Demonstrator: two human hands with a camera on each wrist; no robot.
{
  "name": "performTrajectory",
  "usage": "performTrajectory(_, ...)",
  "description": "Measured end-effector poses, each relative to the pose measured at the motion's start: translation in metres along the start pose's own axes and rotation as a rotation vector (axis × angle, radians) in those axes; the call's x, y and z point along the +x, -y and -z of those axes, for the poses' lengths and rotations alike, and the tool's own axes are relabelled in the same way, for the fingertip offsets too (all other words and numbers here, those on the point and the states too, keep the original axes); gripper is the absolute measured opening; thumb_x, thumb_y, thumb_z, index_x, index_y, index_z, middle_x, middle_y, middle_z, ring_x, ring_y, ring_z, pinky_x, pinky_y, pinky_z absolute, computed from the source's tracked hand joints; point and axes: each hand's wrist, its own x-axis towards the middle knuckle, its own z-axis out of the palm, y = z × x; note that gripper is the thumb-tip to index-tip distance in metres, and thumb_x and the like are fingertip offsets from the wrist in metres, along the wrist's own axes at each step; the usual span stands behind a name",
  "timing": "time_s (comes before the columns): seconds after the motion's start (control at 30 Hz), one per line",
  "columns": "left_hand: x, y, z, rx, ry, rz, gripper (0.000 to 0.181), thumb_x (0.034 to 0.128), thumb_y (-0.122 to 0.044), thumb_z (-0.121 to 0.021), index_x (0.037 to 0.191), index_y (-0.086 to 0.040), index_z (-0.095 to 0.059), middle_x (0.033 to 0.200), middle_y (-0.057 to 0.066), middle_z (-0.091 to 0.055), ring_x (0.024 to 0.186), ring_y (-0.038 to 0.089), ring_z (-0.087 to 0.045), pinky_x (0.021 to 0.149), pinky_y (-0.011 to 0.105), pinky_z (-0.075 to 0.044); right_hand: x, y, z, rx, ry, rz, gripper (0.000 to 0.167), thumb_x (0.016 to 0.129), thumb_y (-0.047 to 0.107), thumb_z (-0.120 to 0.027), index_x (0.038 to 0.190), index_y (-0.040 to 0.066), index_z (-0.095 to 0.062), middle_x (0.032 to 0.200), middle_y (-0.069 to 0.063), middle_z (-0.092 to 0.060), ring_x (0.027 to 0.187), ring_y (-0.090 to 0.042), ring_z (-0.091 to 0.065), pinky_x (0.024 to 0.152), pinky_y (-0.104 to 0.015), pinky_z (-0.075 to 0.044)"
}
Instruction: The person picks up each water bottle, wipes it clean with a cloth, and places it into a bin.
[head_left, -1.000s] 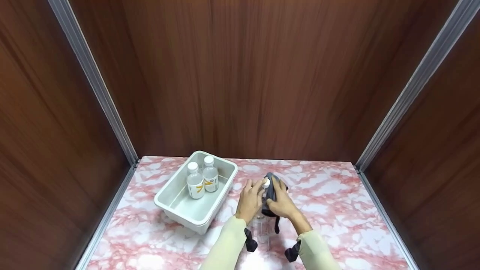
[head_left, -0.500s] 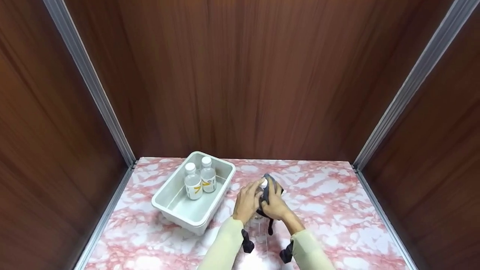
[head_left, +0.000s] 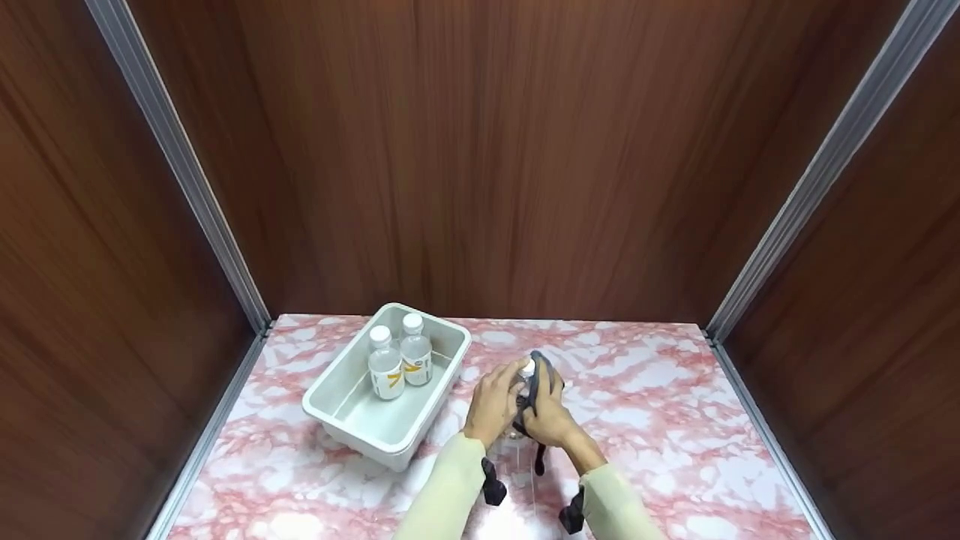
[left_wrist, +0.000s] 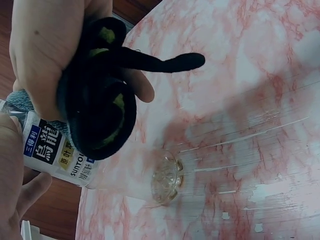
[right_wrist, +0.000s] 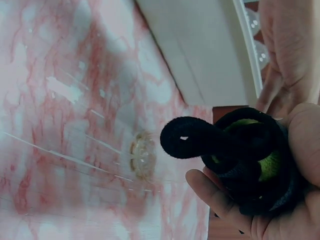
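Between my hands is a clear plastic bottle with a white cap and a white label with dark blue panels. My left hand grips it around the upper part. My right hand holds a bunched dark grey cloth with black edging and yellow-green patches, against the bottle's side. A black loop hangs from the cloth. In the left wrist view the bottle's clear base shows near the tabletop; whether it touches, I cannot tell. Cloth and fingers hide much of the bottle.
Left of my hands sits a pale grey bin. Two similar white-capped bottles, one in front and one behind, stand inside it. The pink-and-white marbled tabletop is bounded by brown wood-grain panels.
The whole view has shifted slightly. My right hand and the cloth have moved a little along the bottle's side; my left hand keeps its grip.
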Motion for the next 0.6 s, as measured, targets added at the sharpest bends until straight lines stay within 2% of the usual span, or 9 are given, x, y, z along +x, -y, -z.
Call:
performTrajectory(0.3,-0.0009,0.0002,-0.0007,0.034,-0.009,0.004,0.040,0.0922,-0.011,-0.067,0.131,-0.017,-0.064,0.116,0.006,-0.074,0.095,0.030,-0.072,0.083,0.043,-0.057,-0.0009,-0.0006,-0.0058,-0.009,-0.062,0.039,0.092,0.077,-0.008,-0.053,0.154,-0.011,-0.004,0.149,-0.053,-0.004,0.103,-0.059,-0.060,0.073,-0.054,-0.059)
performTrajectory(0.43,-0.0013,-0.0015,0.0006,0.032,0.003,0.017,0.040,0.0922,-0.012,-0.067,0.132,-0.018,-0.064,0.114,0.006,-0.074,0.094,0.030,-0.072,0.082,0.043,-0.057,-0.0001,-0.0016,-0.0074,-0.007,-0.068,0.040,0.091,0.078,-0.008,-0.052,0.155,-0.010,-0.003,0.150,-0.052,-0.001,0.122,-0.065,-0.046,0.074,-0.054,-0.059)
performTrajectory(0.57,-0.0012,-0.0021,0.0004,0.033,0.000,0.014,0.040,0.0924,-0.011,-0.067,0.132,-0.017,-0.064,0.116,0.007,-0.074,0.096,0.031,-0.072,0.084,0.043,-0.057,-0.0002,-0.0030,-0.0087,-0.008,-0.076,0.038,0.091,0.079,-0.008,-0.052,0.154,-0.011,-0.002,0.150,-0.053,0.000,0.122,-0.065,-0.046,0.073,-0.054,-0.059)
performTrajectory(0.6,-0.0012,-0.0023,0.0003,0.033,-0.001,0.013,0.041,0.0925,-0.010,-0.067,0.132,-0.017,-0.064,0.117,0.007,-0.074,0.096,0.031,-0.072,0.084,0.043,-0.057,-0.0003,-0.0036,-0.0093,-0.009,-0.082,0.040,0.091,0.079,-0.008,-0.052,0.154,-0.012,-0.001,0.149,-0.054,0.000,0.117,-0.065,-0.051,0.071,-0.053,-0.060)
